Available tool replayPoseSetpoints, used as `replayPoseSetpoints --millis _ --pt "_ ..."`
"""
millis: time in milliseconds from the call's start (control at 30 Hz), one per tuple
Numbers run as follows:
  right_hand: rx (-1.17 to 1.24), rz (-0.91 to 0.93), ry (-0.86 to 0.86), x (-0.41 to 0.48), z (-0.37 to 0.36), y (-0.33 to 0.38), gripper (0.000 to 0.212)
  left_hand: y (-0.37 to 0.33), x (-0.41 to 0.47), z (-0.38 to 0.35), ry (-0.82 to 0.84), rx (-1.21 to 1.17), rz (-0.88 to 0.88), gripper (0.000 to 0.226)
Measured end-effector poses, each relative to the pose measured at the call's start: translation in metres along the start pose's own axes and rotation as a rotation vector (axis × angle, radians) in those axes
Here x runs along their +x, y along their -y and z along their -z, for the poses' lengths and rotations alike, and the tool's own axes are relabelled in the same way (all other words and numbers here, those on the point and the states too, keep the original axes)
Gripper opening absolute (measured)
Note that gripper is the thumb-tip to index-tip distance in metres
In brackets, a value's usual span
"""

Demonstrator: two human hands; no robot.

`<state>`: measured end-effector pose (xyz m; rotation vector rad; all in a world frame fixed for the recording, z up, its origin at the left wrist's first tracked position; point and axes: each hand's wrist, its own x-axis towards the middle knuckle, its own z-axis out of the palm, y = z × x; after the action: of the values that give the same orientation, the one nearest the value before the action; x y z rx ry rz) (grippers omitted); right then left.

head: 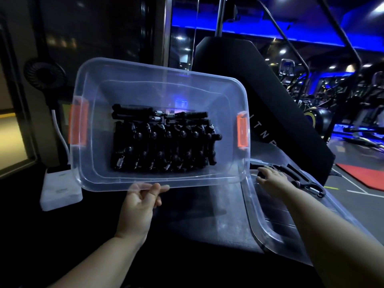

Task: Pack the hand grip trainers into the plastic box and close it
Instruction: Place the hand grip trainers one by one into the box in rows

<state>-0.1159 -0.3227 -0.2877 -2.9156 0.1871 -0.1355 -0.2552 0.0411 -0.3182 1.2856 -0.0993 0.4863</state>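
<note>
Left hand (139, 204) is pinching the near rim of the tilted clear plastic box (162, 68), black spring hand grip trainers (164, 142) lying inside; right hand (272, 179) is reaching onto the loose transparent lid (257, 215), fingers' hold unclear, closing still outstanding.

Hand grip trainers (164, 142) in the plastic box (93, 84) — a dark, close-packed mass, its pieces too merged to count. Left hand (141, 202): the part behind the box's near rim shows only dimly through the plastic. Right hand (270, 179): fingertips lie over a black strap (299, 179); whether they grip it cannot be told. Both forearms are cut off by the lower edge. Lid (268, 231) — crossed by the right forearm. Lettering (264, 136) on the black pad (239, 65) is partly covered by the box. Background machines (311, 96) are blurred.
</note>
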Motion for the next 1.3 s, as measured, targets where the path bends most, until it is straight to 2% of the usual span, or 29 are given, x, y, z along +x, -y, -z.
replayPoseSetpoints --millis 100,200,400,700,800,867,1067,1133,1233,1300 --pt "0.059 -0.026 -0.021 0.000 -0.012 0.002 0.053 0.003 0.001 0.000 -0.017 0.001 -0.007 0.026" --pt "0.149 -0.015 -0.137 -0.001 -0.010 0.007 0.035 0.005 0.004 0.000 -0.021 0.001 -0.015 0.028" --pt "0.079 -0.054 -0.222 -0.018 0.003 0.015 0.013 0.004 0.003 -0.002 -0.015 -0.011 -0.020 0.020" --pt "0.171 0.156 0.029 -0.065 0.026 0.020 0.020 -0.001 0.000 0.000 -0.006 -0.010 -0.012 0.016" --pt "0.182 0.243 0.004 -0.085 0.025 0.021 0.017 -0.002 -0.001 -0.001 0.001 -0.005 -0.010 0.018" --pt "0.233 0.238 -0.037 -0.097 0.022 0.021 0.016 -0.003 -0.002 -0.001 0.006 -0.003 -0.003 0.023" --pt "0.413 0.228 -0.192 -0.116 0.008 0.020 0.030 -0.002 -0.002 0.001 0.011 0.007 0.012 0.026" --pt "0.316 0.176 -0.293 -0.119 0.004 0.019 0.036 -0.001 -0.001 0.001 0.008 0.003 0.004 0.022" --pt "0.063 -0.026 -0.291 -0.121 0.003 0.016 0.072 0.001 0.000 0.001 0.001 0.000 -0.009 0.013" --pt "0.051 -0.105 -0.218 -0.122 0.003 0.016 0.088 0.002 0.000 0.002 -0.003 0.001 -0.011 0.010"
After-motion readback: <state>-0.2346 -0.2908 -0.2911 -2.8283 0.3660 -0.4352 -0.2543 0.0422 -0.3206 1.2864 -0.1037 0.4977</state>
